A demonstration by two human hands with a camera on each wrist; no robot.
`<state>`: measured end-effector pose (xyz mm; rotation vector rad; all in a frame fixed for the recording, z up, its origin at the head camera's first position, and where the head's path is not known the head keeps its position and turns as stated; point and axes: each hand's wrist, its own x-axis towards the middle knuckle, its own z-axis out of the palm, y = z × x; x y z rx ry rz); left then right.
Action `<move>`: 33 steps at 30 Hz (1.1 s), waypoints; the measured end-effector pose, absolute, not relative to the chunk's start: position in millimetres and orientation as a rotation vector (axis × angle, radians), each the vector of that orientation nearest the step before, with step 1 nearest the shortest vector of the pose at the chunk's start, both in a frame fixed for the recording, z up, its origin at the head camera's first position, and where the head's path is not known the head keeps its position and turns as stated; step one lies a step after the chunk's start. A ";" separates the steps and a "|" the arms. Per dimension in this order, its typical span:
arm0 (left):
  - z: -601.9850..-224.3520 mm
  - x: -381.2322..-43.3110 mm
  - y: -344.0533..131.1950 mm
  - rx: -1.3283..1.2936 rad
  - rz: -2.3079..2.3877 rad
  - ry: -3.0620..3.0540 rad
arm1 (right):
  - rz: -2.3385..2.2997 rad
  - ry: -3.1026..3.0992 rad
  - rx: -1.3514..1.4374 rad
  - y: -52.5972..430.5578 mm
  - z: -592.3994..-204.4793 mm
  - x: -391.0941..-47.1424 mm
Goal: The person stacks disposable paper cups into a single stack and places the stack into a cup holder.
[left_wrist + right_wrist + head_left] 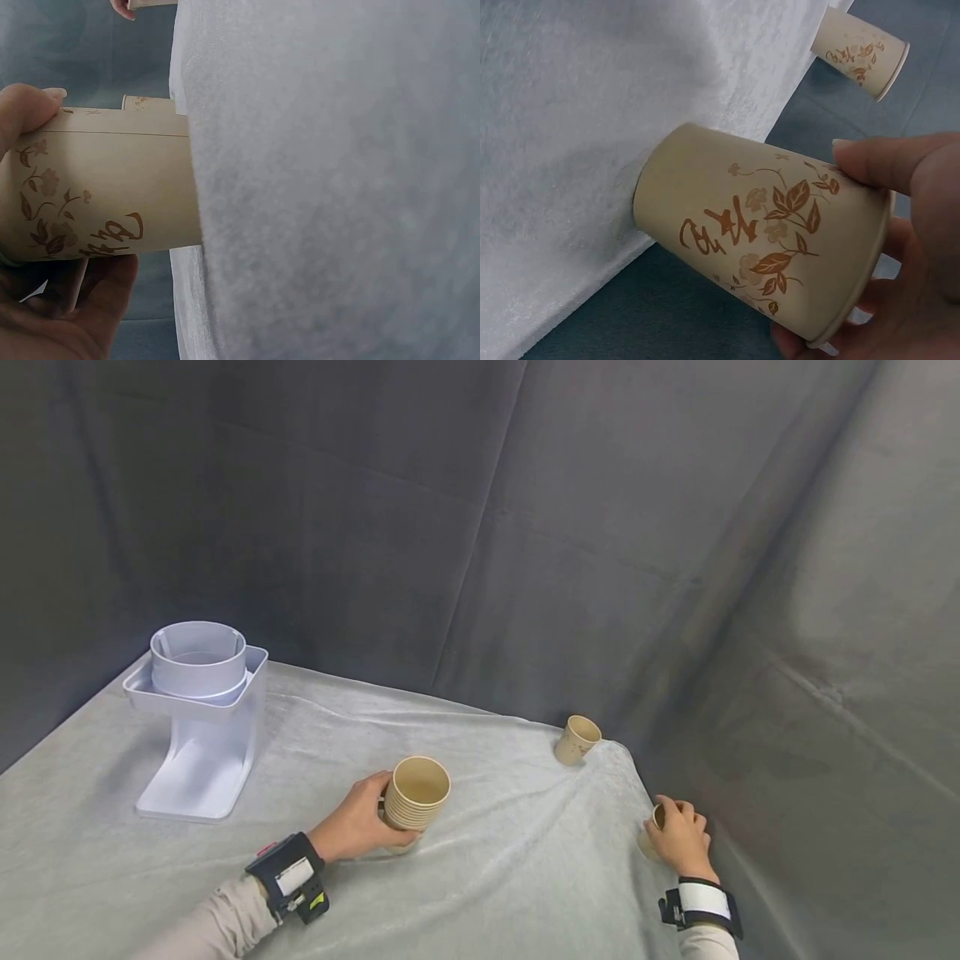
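Note:
A stack of several nested beige paper cups (pixel 415 797) stands on the cloth in the head view. My left hand (pixel 367 820) grips that stack, thumb on one side and fingers on the other. The left wrist view shows brown flowers and lettering on the lowest paper cup (pixel 105 187). At the table's right edge, my right hand (pixel 681 839) holds a single paper cup (pixel 765 232) near its rim, with the base at the cloth. Farther back, another paper cup (pixel 577 740) stands upright, away from both hands.
On the left of the table stands a white plastic stand (pixel 202 772) with a round white container (pixel 198 664) on top. A pale, wrinkled cloth (pixel 510 860) covers the table. Grey curtains (pixel 360 510) hang behind and along the right side, close to my right hand.

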<state>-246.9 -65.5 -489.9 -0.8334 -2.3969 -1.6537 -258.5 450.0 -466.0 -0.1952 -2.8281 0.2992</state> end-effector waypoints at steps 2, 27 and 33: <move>-489.8 -246.8 -65.7 -0.837 -1.655 -2.395 | 0.280 -2.814 -0.177 448.5 -466.4 -258.5; -488.9 -247.0 -65.7 -0.802 -1.670 -2.425 | 0.364 -2.745 0.005 408.4 -453.6 -260.3; -489.0 -247.2 -65.2 -0.799 -1.673 -2.432 | 0.383 -2.689 0.131 384.4 -442.0 -259.0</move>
